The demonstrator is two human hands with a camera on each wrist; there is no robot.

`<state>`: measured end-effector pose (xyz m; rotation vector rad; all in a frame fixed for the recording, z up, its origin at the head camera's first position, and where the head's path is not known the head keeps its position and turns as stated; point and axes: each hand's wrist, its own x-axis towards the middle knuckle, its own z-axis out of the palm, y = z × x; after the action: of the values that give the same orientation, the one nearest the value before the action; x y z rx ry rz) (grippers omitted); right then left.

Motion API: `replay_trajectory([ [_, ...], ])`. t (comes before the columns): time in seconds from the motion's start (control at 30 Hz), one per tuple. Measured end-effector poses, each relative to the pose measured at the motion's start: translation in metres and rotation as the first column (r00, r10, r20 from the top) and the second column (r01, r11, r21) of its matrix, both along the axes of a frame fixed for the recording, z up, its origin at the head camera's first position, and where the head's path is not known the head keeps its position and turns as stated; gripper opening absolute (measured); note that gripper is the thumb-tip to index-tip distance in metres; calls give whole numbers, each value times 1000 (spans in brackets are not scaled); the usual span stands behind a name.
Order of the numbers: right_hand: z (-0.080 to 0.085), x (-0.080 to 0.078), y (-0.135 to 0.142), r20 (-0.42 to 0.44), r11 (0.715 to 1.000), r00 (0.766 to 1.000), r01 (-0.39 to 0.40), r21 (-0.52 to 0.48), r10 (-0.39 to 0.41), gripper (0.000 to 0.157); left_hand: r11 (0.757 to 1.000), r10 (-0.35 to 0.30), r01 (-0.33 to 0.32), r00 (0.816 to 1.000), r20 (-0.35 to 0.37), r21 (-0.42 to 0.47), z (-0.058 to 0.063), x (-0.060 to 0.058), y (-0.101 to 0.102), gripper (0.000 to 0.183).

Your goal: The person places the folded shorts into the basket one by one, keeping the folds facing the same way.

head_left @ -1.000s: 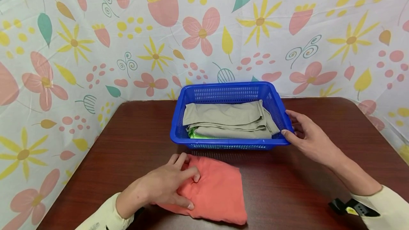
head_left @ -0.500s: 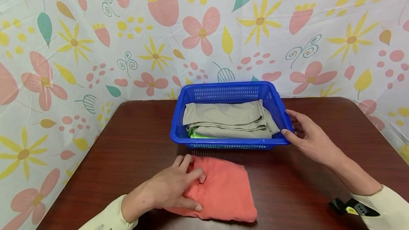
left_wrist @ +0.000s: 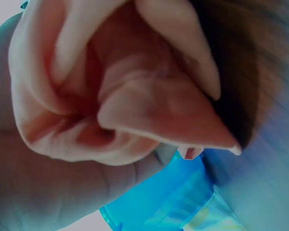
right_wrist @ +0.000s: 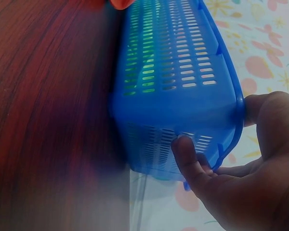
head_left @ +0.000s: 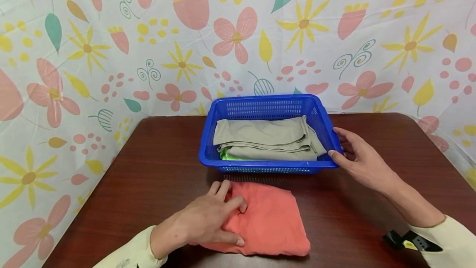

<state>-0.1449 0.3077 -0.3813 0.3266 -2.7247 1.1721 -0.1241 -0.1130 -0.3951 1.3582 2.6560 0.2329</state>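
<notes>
My left hand (head_left: 210, 218) grips the left end of a folded coral garment (head_left: 273, 220) low over the table, in front of the basket. Close up in the left wrist view, the rolled folds of the garment (left_wrist: 149, 106) bulge from the hand (left_wrist: 53, 187). My right hand (head_left: 358, 158) holds the right rim of a blue plastic basket (head_left: 260, 163). From the right wrist, its thumb shows over the rim and fingers against the slotted end wall of the basket (right_wrist: 183, 108). Inside lie folded grey-beige clothes (head_left: 264, 132), with a bit of bright green cloth (head_left: 230, 156) beneath.
The dark red-brown wooden table (head_left: 160, 152) carries everything. Behind it hangs a white curtain (head_left: 148, 44) printed with flowers and leaves, close to the basket's back edge. A black strap (head_left: 412, 241) sits around the right sleeve.
My left hand has slid the coral garment to the right and slightly upward in the head view. The right hand and the basket have stayed put.
</notes>
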Motion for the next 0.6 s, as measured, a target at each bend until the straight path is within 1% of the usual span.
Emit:
replay_trajectory([
  [0.23,0,-1,-1,2,1000,1000,-2,-13,2,70,1000,-7,8,999,-35,16,1,1,6,59],
  [0.6,0,0,-1,0,1000,1000,-3,-19,3,70,1000,-3,4,999,-55,7,-1,5,15,60],
])
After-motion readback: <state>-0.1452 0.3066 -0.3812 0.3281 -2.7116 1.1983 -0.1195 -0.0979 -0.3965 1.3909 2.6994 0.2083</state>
